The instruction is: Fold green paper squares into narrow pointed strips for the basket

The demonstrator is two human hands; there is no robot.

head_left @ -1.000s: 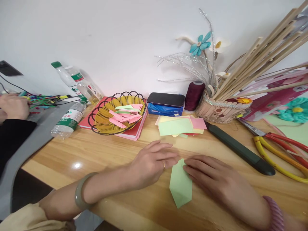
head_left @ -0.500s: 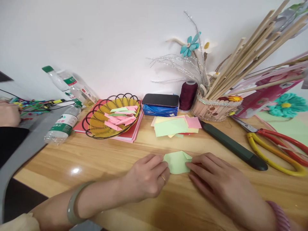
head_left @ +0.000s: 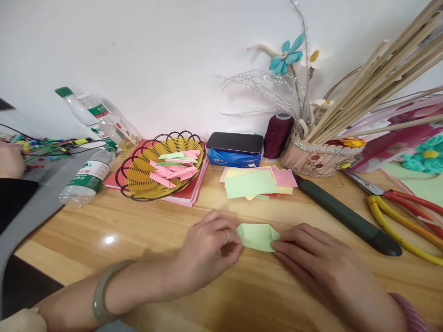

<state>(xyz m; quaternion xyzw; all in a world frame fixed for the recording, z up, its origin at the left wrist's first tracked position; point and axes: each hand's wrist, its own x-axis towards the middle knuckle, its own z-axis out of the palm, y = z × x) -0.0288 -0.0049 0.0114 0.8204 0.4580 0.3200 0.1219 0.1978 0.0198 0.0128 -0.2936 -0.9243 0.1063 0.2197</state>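
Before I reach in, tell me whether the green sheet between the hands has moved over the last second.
Yes. Judged against the paper stack, the green sheet has turned crosswise, and its middle now lies closer to that stack.

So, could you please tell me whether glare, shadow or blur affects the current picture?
Head view: a bright glare spot on the tabletop, beyond the left forearm; head view: soft shadow between the forearms, but the green paper reads clearly; head view: the teal flower at the right edge looks soft, and the wooden sticks seem stretched, perhaps by the lens.
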